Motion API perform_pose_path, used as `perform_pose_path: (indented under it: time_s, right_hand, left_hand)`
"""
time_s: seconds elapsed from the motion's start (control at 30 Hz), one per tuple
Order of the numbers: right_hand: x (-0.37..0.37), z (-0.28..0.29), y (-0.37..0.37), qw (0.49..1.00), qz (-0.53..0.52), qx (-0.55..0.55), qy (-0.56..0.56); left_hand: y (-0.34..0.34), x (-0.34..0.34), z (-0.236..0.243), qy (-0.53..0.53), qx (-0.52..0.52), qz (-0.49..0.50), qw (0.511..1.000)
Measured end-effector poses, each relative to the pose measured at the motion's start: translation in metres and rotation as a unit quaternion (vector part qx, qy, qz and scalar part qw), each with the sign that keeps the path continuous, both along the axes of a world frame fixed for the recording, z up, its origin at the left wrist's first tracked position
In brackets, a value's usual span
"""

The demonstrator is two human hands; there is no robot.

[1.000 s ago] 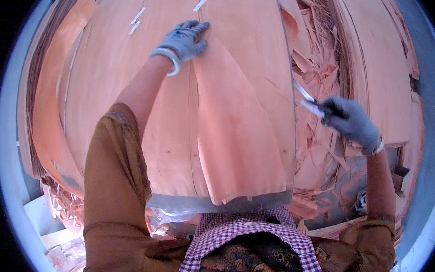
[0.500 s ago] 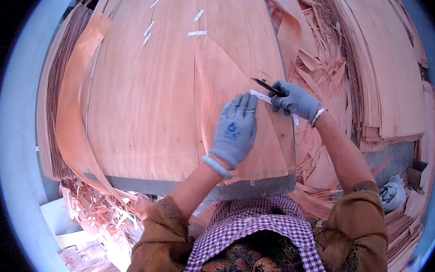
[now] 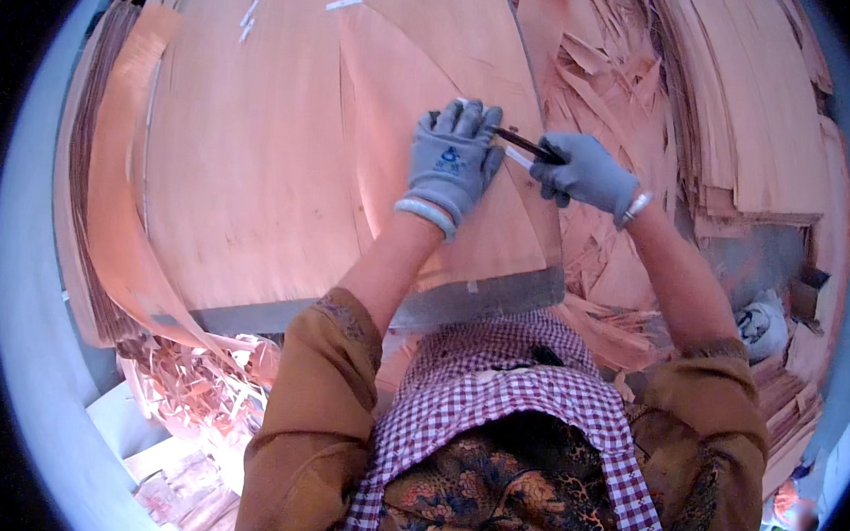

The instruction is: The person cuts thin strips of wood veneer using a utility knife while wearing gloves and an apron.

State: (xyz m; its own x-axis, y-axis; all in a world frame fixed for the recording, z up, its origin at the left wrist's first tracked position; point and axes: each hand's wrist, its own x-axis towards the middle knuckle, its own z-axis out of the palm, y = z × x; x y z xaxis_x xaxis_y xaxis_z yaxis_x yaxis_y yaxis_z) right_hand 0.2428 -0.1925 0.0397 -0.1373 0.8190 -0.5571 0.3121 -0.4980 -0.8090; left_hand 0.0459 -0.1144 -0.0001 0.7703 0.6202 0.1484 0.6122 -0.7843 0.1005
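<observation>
A broad sheet of pale wood veneer (image 3: pixel 247 157) lies on the grey-edged table (image 3: pixel 481 296). On it is a wedge-shaped veneer piece (image 3: pixel 388 78) with a slanting edge. My left hand (image 3: pixel 451 160), in a grey glove, rests palm down near that edge, fingers extended and slightly apart. Just right of it, my gloved right hand (image 3: pixel 584 173) is closed around a slim dark knife (image 3: pixel 532 145), its tip pointing left at my left fingers. A strip of white tape (image 3: pixel 518 158) runs from the right fingers toward the left hand. Short white tape pieces (image 3: pixel 344 4) stick to the sheet's far part.
A long orange veneer strip (image 3: pixel 116 149) curves over the left side, beside a veneer stack (image 3: pixel 79 196). Torn scraps (image 3: pixel 605 111) heap up right of the table, then another stack (image 3: pixel 756 111). More scraps (image 3: pixel 189 378) lie lower left. A whitish bag (image 3: pixel 762 323) sits at right.
My left hand has moved forward along the veneer, onto the tape's far end, its fingers less straight. The right hand with the knife stays close by. The whole view has shifted, bringing the table's near edge higher.
</observation>
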Motion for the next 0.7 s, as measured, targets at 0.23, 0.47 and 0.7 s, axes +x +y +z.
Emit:
perform_pose_path:
  time_s: [0.23, 0.47, 0.7]
  right_hand:
    - [-0.014, -0.012, -0.076, 0.984, -0.05, -0.024, 0.172]
    - [-0.015, -0.042, -0.095, 0.997, -0.071, 0.009, 0.042]
    - [-0.024, -0.024, -0.098, 0.993, -0.062, 0.001, -0.1]
  left_hand:
    - [-0.002, -0.018, 0.005, -0.058, 0.026, -0.021, 0.998]
    - [-0.119, -0.028, 0.028, -0.028, -0.055, -0.104, 0.993]
    - [-0.129, -0.026, 0.003, 0.091, -0.052, -0.11, 0.988]
